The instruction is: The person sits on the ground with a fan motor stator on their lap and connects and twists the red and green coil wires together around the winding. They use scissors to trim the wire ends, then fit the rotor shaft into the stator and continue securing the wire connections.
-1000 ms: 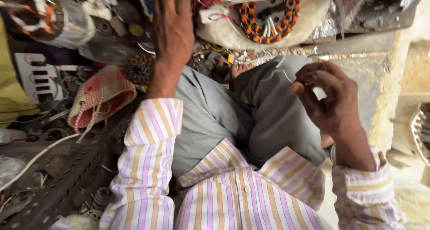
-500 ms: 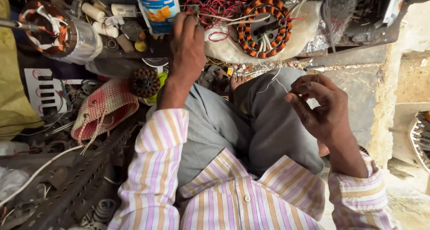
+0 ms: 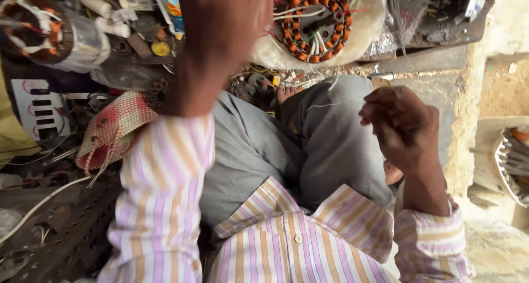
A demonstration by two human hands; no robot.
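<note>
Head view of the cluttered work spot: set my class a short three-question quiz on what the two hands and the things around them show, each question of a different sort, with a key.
1. True or false: the right hand is closed around a screwdriver.
2. Which lies beside the left sleeve? A) a red woven pouch B) a glass jar C) a hammer
3. Fill in: the ring-shaped motor winding with orange coils rests on a pale ____.

Key
1. False: only a thin pale thread or wire shows by its fingers.
2. A
3. bag. The raised left hand is blurred, so any hold cannot be told.
</note>
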